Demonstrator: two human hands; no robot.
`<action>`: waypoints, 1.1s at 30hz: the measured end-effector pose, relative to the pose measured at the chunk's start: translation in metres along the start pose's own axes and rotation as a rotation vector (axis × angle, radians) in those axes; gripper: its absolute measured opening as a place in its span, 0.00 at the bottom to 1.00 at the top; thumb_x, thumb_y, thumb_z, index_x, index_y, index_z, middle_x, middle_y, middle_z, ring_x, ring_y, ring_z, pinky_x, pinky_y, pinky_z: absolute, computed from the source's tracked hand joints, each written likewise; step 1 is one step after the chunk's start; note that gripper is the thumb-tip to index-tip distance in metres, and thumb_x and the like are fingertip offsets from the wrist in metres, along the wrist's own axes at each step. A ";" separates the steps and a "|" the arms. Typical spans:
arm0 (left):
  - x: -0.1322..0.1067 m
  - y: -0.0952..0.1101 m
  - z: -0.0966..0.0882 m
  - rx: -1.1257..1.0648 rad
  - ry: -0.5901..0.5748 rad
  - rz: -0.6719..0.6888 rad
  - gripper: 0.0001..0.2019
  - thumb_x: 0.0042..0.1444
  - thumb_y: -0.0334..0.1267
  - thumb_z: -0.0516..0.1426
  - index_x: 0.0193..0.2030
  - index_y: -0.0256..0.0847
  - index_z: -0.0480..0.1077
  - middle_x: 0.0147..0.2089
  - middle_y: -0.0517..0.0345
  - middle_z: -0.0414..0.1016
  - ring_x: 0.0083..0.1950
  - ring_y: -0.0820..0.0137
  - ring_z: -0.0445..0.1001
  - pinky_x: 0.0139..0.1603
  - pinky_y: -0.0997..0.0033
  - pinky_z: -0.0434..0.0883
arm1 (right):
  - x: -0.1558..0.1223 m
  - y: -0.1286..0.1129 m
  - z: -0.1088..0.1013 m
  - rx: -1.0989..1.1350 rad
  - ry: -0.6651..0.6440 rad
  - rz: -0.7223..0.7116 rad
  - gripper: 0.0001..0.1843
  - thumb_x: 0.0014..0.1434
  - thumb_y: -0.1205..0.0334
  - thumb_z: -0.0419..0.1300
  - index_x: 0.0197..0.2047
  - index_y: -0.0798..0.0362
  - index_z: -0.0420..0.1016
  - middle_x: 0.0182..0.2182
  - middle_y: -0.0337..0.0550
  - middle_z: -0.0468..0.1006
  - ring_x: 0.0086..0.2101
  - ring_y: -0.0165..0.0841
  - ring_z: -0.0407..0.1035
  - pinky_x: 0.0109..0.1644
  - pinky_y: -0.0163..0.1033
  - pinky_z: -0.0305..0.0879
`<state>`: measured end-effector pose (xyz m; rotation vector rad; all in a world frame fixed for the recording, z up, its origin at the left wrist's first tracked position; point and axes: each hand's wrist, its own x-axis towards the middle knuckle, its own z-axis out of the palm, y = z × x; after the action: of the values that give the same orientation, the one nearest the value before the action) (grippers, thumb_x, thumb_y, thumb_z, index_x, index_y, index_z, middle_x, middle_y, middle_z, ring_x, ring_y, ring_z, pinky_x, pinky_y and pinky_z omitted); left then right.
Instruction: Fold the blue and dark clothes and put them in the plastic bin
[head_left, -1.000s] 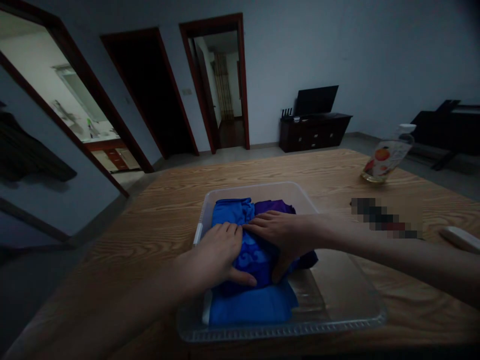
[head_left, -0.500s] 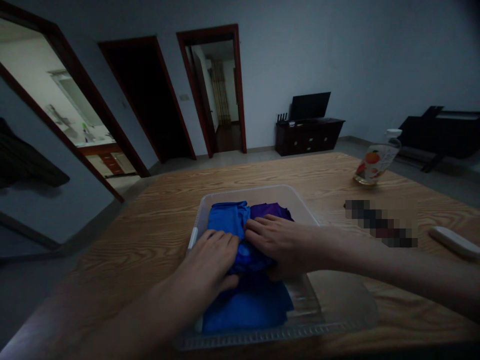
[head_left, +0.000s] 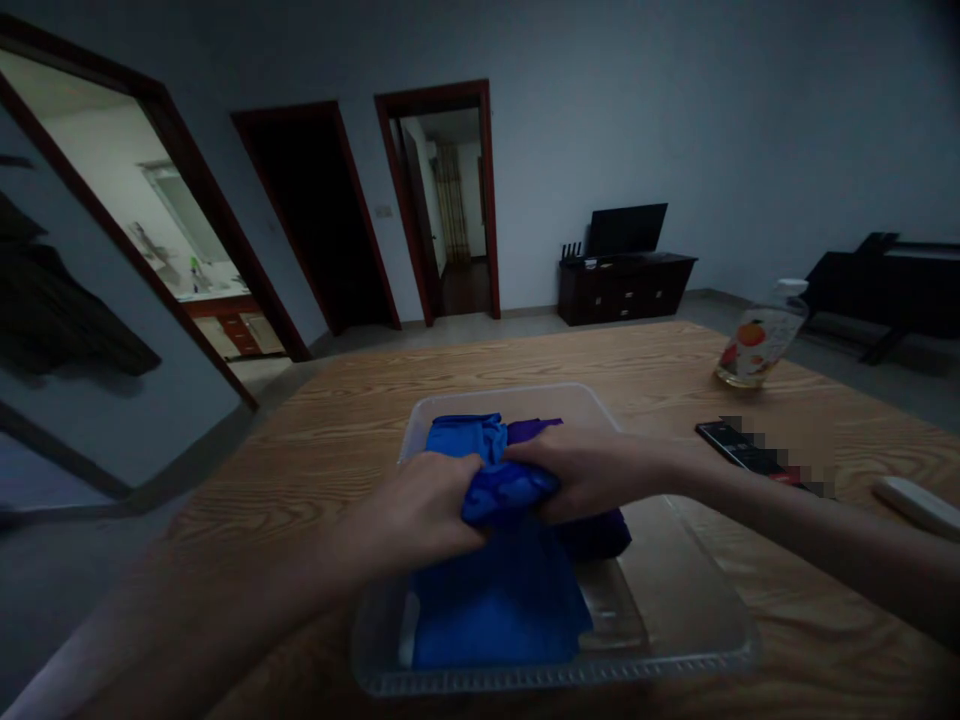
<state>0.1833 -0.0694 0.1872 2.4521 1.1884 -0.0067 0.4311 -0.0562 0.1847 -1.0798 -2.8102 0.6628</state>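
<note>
Both hands grip a bunched dark blue cloth (head_left: 511, 492) above a clear plastic bin (head_left: 697, 665). My left hand (head_left: 429, 500) is closed around the cloth's left side, and my right hand (head_left: 592, 470) clutches its right side. Beneath lies a flat blue fabric piece (head_left: 495, 615) in the near part of the bin. A folded brighter blue cloth (head_left: 459, 436) sits at the bin's far left, with purple cloth (head_left: 534, 429) beside it, partly covered by my right hand. More dark purple fabric (head_left: 604, 537) shows under my right wrist.
The bin stands on a wooden table (head_left: 300, 480). To the right are a clear bottle (head_left: 761, 340) with a fruit print, a partly blurred phone (head_left: 731, 445) and a white rounded object (head_left: 915, 505). A television (head_left: 626, 230) stands on a dark cabinet beyond the table.
Both hands have closed on the dark blue cloth and bunched it up; before, they lay over it with fingers extended. More of the flat blue fabric below shows. The view has tilted slightly.
</note>
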 end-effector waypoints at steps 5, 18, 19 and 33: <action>0.012 -0.024 -0.031 -0.502 -0.435 0.080 0.22 0.53 0.45 0.71 0.54 0.46 0.81 0.53 0.58 0.85 0.52 0.56 0.83 0.51 0.62 0.78 | -0.013 -0.007 -0.030 0.253 -0.176 0.062 0.29 0.59 0.39 0.73 0.55 0.50 0.81 0.44 0.41 0.83 0.39 0.37 0.76 0.38 0.37 0.69; 0.026 -0.014 -0.020 -0.621 -0.603 0.191 0.28 0.51 0.47 0.74 0.59 0.48 0.80 0.56 0.59 0.84 0.57 0.57 0.82 0.57 0.62 0.79 | -0.044 -0.011 -0.022 0.373 -0.051 0.180 0.35 0.50 0.40 0.79 0.57 0.48 0.83 0.46 0.39 0.84 0.42 0.39 0.77 0.42 0.37 0.71; 0.026 -0.010 -0.021 -0.580 -0.589 0.166 0.29 0.51 0.50 0.74 0.59 0.47 0.79 0.56 0.58 0.84 0.57 0.56 0.82 0.56 0.63 0.78 | -0.044 -0.011 -0.023 0.365 -0.036 0.185 0.37 0.50 0.39 0.79 0.58 0.48 0.83 0.47 0.40 0.84 0.44 0.41 0.77 0.43 0.38 0.71; 0.023 0.007 0.034 -1.243 -0.221 0.003 0.30 0.52 0.53 0.75 0.56 0.36 0.81 0.53 0.45 0.86 0.53 0.57 0.85 0.61 0.56 0.77 | -0.044 0.013 -0.002 0.299 0.609 0.101 0.41 0.70 0.48 0.66 0.78 0.44 0.55 0.68 0.55 0.71 0.63 0.48 0.72 0.66 0.59 0.73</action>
<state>0.2088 -0.0686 0.1549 1.3051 0.7135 0.3429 0.4725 -0.0757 0.1854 -1.1313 -2.0831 0.6065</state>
